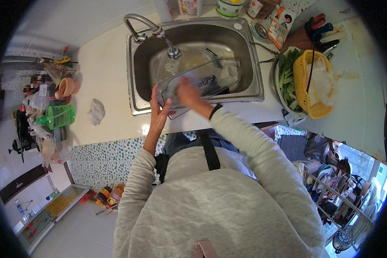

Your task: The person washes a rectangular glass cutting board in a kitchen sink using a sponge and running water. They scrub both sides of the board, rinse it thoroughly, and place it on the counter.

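A clear, see-through rectangular bin (225, 75) is tilted over the front of the stainless steel sink (196, 24). My left hand (160, 108) grips its near left end, thumb on one side. My right hand (188, 92) is blurred and lies at the bin's inside or upper face; whether it holds anything cannot be told. The curved metal faucet (142, 19) hangs over the basin, its spray head (173, 52) behind the bin. Cloudy water and a thin dark item (210, 52) are in the basin.
Right of the sink stand a bowl of leafy greens (287, 77) and a yellow plastic basket (299, 84). Bottles and jars (229, 8) line the back edge. A crumpled white cloth or tissue (96, 112) lies on the left counter, near a green plastic bottle (60, 117) and a mortar (71, 86).
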`<state>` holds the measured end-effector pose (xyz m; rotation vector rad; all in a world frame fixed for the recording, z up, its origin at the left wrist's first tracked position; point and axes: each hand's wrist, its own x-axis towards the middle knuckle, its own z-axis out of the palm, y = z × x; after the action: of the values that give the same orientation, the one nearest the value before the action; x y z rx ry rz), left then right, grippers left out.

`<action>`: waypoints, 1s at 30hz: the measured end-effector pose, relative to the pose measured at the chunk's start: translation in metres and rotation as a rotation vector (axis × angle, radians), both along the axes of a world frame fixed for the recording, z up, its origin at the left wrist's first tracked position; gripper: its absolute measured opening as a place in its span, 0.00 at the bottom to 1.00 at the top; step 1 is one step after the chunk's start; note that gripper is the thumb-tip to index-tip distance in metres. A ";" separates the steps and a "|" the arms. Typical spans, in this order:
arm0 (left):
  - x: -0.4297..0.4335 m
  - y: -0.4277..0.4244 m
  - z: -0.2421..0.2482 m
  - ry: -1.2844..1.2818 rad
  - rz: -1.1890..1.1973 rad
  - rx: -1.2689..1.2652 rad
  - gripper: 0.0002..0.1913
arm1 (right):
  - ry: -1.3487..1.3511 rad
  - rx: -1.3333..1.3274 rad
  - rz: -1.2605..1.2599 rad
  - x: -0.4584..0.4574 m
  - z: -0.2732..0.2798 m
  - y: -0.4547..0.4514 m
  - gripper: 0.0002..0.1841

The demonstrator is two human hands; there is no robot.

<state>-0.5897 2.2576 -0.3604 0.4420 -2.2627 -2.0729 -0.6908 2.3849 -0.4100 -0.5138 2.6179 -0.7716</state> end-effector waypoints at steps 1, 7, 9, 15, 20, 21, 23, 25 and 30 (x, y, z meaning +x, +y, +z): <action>-0.004 -0.002 0.000 0.099 -0.041 -0.152 0.37 | 0.013 -0.032 0.082 0.004 0.002 -0.006 0.18; 0.005 -0.006 0.005 -0.054 -0.009 0.107 0.38 | -0.044 0.033 -0.212 -0.030 0.012 0.018 0.17; 0.008 -0.003 0.004 -0.029 -0.025 0.042 0.38 | 0.067 0.090 -0.465 -0.034 0.024 0.028 0.17; -0.004 -0.012 0.000 0.047 -0.086 -0.055 0.38 | 0.055 -0.126 0.092 0.015 0.031 -0.019 0.14; 0.004 -0.012 0.012 -0.082 -0.025 0.090 0.38 | 0.023 0.072 -0.180 -0.058 -0.031 0.046 0.17; 0.006 -0.011 0.013 -0.063 -0.046 0.069 0.38 | 0.076 0.185 -0.308 -0.063 -0.039 0.049 0.17; 0.006 -0.010 0.015 -0.102 -0.013 0.119 0.40 | 0.252 0.110 -0.149 -0.059 -0.046 0.043 0.16; 0.004 -0.012 0.015 -0.168 0.010 0.160 0.40 | 0.318 0.026 -0.067 -0.030 -0.039 0.014 0.18; 0.001 -0.023 0.013 -0.096 -0.056 0.162 0.40 | 0.243 -0.446 0.242 0.031 -0.004 -0.038 0.22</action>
<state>-0.5883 2.2349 -0.3471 0.5016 -2.1894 -2.3222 -0.6602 2.3467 -0.4144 -1.0866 2.5210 -1.2836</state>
